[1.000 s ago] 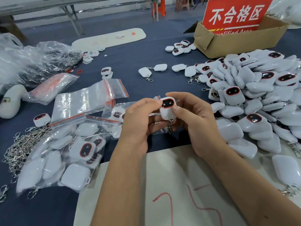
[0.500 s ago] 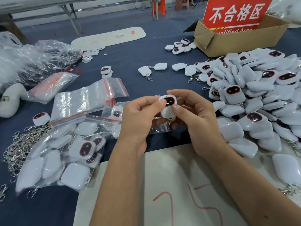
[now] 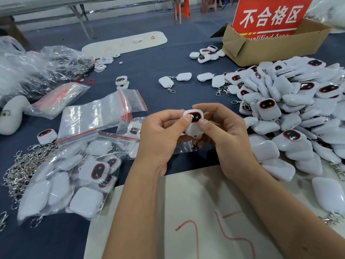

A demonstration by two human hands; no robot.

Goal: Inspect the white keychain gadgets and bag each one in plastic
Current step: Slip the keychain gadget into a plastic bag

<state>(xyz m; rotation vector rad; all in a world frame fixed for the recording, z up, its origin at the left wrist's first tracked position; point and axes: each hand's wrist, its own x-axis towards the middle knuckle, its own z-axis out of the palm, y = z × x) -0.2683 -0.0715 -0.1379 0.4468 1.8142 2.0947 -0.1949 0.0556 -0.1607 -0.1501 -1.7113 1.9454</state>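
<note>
Gadget [image 3: 193, 121] in hand, we hold it above the middle of the worktop [image 3: 149, 71], screen up, its clasp [image 3: 195, 143] dangling below. Our left hand [image 3: 160, 135] pinches its left side, thumb pressed on the dark screen; our right hand [image 3: 222, 131] curls round the other side, thumb on the white body just under the screen. A small red light shows at the top edge, so we judge this to be the inspecting step, with bagging not yet begun.

Next we would need a free hand to pull one empty bag [image 3: 100, 111] from the flat stack left of our hands, open its red-striped mouth, and slide the gadget in clasp and all. A clear bag with a gadget inside [image 3: 134, 128] lies right under our left wrist and may get dragged along.

Further left, a heap of bagged gadgets [image 3: 74, 180] sits near the front left edge, beside a tangle of loose metal clasps [image 3: 22, 165]. To the right, the big pile of unbagged gadgets [image 3: 289, 113] crowds close to our right forearm. A cardboard box [image 3: 270, 47] with a red sign [image 3: 270, 15] stands at the far right corner. A pale board with red marks [image 3: 186, 212] lies under our forearms at the front edge.
</note>
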